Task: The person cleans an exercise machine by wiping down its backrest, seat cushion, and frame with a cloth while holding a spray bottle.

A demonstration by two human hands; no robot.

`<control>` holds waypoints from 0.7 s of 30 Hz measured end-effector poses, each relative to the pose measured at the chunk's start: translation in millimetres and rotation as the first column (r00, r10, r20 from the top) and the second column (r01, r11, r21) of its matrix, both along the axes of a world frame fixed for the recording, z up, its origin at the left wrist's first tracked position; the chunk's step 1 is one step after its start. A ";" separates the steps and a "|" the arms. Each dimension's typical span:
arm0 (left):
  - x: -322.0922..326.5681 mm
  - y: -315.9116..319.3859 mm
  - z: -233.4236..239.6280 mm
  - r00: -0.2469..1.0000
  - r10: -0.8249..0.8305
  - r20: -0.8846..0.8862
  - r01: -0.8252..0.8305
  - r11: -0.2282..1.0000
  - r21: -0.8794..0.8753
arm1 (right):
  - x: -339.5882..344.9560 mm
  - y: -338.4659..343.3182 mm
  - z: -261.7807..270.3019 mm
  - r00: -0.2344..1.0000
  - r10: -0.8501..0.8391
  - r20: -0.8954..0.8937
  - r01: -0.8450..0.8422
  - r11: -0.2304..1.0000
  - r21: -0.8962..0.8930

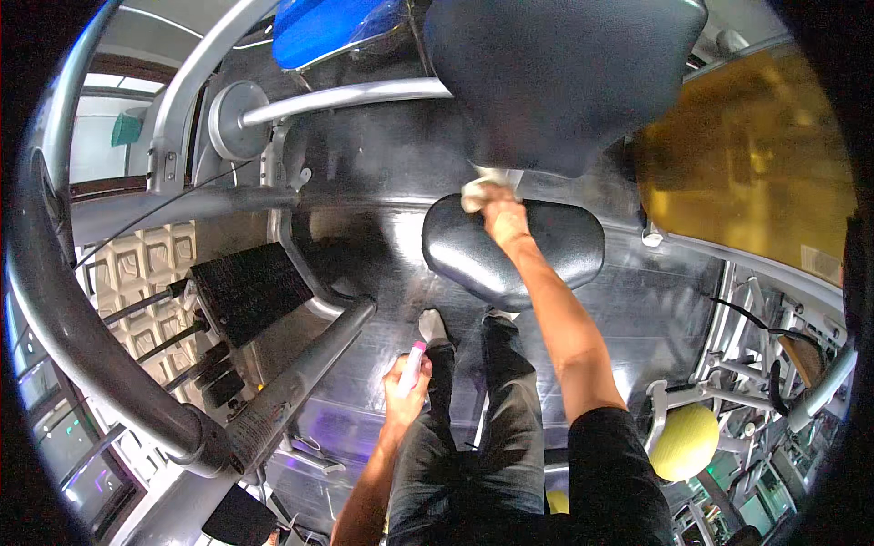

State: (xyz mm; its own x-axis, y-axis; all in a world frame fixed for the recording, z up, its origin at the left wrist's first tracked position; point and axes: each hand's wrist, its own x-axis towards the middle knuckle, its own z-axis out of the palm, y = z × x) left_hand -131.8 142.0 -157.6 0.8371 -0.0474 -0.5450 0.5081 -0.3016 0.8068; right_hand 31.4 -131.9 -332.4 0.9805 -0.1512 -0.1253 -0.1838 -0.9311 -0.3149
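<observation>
My right hand (504,213) grips a whitish cloth (476,196) at the back edge of a black padded seat (560,242) of a gym machine; hand and cloth are somewhat blurred. The larger black backrest pad (567,75) stands just beyond the cloth. Lower and to the left, my left hand (407,383) is closed around a small pale bottle with a pink top (412,368), held over the floor near my left foot.
Grey machine tubes (307,382) curve along the left, with a round disc (239,121) on a bar. At the right stand an amber panel (751,164) and a yellow ball (685,442) beside more gym frames. A blue panel (334,31) lies at the top.
</observation>
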 end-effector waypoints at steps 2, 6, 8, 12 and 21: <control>-4.4 2.9 -4.9 1.000 -0.003 0.012 0.002 1.000 0.019 | 1.8 -4.1 -5.6 0.985 -0.173 0.008 0.173 0.984 0.030; -12.9 4.5 -17.0 1.000 0.017 0.025 -0.016 1.000 -0.012 | -27.7 50.0 -19.8 0.990 0.127 0.055 -0.138 0.883 0.448; -14.1 10.0 -13.9 0.999 0.025 0.028 -0.026 1.000 0.016 | -37.6 66.6 11.9 0.920 0.364 0.143 -0.391 0.849 0.355; -2.7 -0.3 -3.3 0.995 0.018 -0.099 -0.018 1.000 0.003 | -13.1 40.1 27.5 0.819 0.572 -0.053 -0.538 0.797 0.275; -2.3 2.0 -14.2 0.996 -0.023 0.087 0.022 1.000 0.006 | -58.1 129.8 -14.2 0.847 0.514 0.136 -0.529 0.840 0.121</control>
State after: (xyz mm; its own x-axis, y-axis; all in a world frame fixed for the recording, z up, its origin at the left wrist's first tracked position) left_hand -134.2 144.0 -171.8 0.8799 -0.0640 -0.4708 0.4294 -0.3167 0.8457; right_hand -26.6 -2.1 -346.7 0.9169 0.3989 -0.0079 0.3536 -0.8216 -0.4472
